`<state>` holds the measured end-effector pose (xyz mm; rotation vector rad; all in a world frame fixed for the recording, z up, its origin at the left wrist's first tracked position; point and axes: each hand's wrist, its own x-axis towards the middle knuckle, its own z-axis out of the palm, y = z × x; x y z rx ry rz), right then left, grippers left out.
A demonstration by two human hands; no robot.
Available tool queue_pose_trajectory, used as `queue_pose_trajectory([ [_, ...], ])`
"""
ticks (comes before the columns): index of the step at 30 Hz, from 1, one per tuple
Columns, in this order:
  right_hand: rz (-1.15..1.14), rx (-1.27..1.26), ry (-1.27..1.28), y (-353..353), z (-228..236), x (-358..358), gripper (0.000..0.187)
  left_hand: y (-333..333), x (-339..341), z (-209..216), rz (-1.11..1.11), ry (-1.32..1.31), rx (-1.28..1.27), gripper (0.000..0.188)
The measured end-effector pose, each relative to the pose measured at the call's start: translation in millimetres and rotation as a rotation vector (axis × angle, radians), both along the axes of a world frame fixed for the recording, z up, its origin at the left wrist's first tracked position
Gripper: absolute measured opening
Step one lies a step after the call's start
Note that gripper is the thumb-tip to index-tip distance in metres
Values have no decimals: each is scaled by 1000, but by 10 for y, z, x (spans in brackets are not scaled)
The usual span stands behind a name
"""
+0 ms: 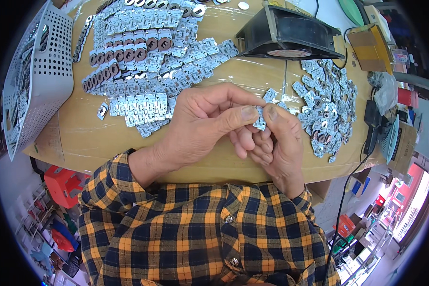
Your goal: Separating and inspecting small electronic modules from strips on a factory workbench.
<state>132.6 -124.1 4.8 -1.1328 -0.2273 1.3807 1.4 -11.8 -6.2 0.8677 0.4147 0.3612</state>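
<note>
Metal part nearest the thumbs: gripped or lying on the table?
Gripped: the left hand and right hand pinch the metal part at their thumbs.

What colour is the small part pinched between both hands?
The small part looks silvery blue; best seen in the head view.

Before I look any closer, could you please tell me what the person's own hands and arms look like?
The left hand and right hand are bare; no gloves, rings or watch show. The left sleeve and right sleeve are long, in dark navy and orange plaid matching the shirt.
</note>
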Motion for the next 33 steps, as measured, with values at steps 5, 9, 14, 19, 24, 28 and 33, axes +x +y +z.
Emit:
queue_pose_trajectory([
  [5, 0, 34, 3, -7, -14, 2, 35, 0, 15, -23, 13, -53, 1, 19],
  [9, 2, 29, -36, 11, 1, -7, 35, -15, 13, -36, 21, -42, 48, 20],
  [14, -63, -11, -96, 58, 68, -5, 37, -27, -2, 55, 135, -41, 76, 26],
  [19, -50, 51, -219, 32, 28, -29, 37, -13, -45, 18, 83, -16, 260, 24],
  [24, -17, 65, -238, -1, 4, -5, 37, -77, -68, -11, 123, 15, 432, 17],
  [28, -17, -45, -481, -131, 82, 36, 35, -121, -40, -23, 141, 36, 668, 18],
  [33, -59, -82, -1143, -302, -13, 115, 32, -180, -16, -145, 110, -8, 1153, 23],
])
